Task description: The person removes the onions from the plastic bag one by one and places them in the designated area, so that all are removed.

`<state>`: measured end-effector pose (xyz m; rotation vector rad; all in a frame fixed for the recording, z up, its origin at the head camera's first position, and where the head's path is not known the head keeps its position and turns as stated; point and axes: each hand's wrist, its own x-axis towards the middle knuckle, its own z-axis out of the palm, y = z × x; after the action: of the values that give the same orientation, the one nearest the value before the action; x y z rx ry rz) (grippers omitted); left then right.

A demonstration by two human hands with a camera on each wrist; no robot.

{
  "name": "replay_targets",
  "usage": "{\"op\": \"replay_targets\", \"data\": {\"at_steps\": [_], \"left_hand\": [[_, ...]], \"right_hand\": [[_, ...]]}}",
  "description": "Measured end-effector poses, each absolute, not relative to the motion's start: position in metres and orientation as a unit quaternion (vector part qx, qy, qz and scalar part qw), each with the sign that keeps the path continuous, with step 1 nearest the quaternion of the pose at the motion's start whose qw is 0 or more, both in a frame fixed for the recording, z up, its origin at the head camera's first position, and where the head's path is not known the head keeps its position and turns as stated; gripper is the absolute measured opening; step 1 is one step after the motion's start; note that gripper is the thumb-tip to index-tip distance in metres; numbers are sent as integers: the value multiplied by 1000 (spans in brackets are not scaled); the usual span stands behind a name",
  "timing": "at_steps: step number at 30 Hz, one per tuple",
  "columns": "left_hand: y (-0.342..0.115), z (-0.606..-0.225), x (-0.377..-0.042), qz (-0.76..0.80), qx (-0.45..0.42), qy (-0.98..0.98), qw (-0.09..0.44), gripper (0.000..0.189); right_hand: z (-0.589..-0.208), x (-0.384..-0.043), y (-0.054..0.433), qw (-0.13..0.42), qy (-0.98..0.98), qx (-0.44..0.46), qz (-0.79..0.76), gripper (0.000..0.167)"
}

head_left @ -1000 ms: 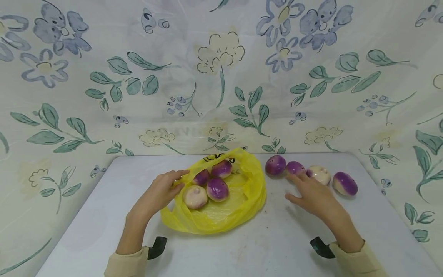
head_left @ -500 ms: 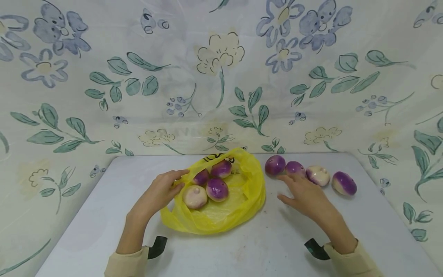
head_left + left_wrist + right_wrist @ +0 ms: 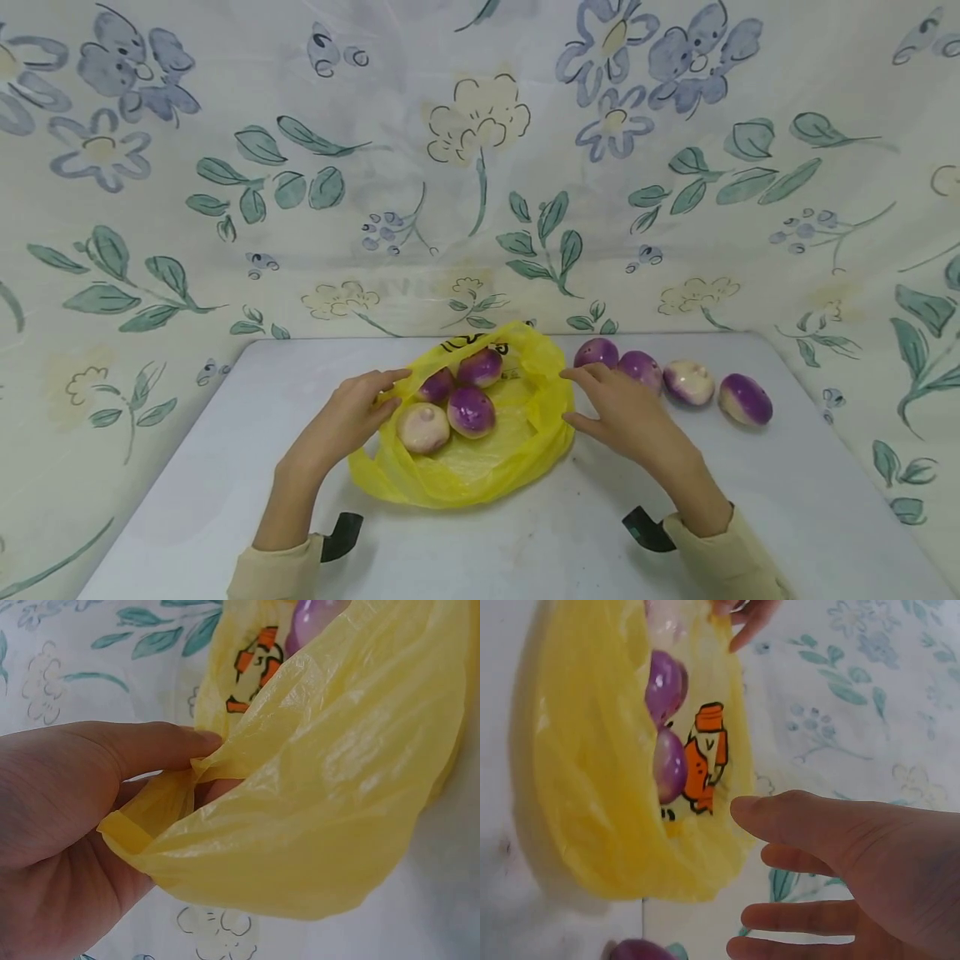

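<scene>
A yellow plastic bag [image 3: 487, 479] lies with its mouth open, holding several purple-and-white turnips [image 3: 472, 412]. At its left edge, my left hand [image 3: 350, 412] pinches the rim; the left wrist view shows the thumb [image 3: 169, 750] over the thin plastic, with other fingers partly hidden behind it. My right hand [image 3: 630, 412] is at the bag's right side, its fingertips right at the rim. In the right wrist view its fingers [image 3: 802, 916] are extended and spread from the thumb, gripping nothing.
Several more turnips [image 3: 689, 383] stand in a loose row on the white table [image 3: 225, 500], to the right of the bag and partly behind my right hand. A flower-patterned cloth [image 3: 405, 167] hangs along the table's back edge.
My right hand has moved left, away from the row of turnips to the bag's right rim. My left hand has stayed at the left rim.
</scene>
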<state>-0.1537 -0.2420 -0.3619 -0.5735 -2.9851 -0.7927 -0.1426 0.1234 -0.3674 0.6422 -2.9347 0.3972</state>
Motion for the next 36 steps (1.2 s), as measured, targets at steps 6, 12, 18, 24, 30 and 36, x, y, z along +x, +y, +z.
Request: {"op": "replay_targets", "data": {"at_steps": [6,12,18,24,30,36], "left_hand": [[-242,-364,-154,-254,-179,-950,-4,42],[-241,-364,-154,-258,-176,-950,-8,42],[-241,-363,-154,-255,-179,-950,-3,42],[-242,-362,-153,-251,-186,-950,10,42],[-243,-362,-152,-252,-188,-949,15,41],[-242,-362,-152,-254,-182,-950,10,41]], "right_hand": [[-367,-150,105,37,-966,212,141,56],[-369,-156,84,22,-963,217,156,56],[-371,-160,63,-4,-956,222,192,59],[-377,-165,47,-21,-949,231,214,56],[-384,-168,31,-31,-948,242,206,57],[-391,-168,21,-40,-951,234,197,63]]}}
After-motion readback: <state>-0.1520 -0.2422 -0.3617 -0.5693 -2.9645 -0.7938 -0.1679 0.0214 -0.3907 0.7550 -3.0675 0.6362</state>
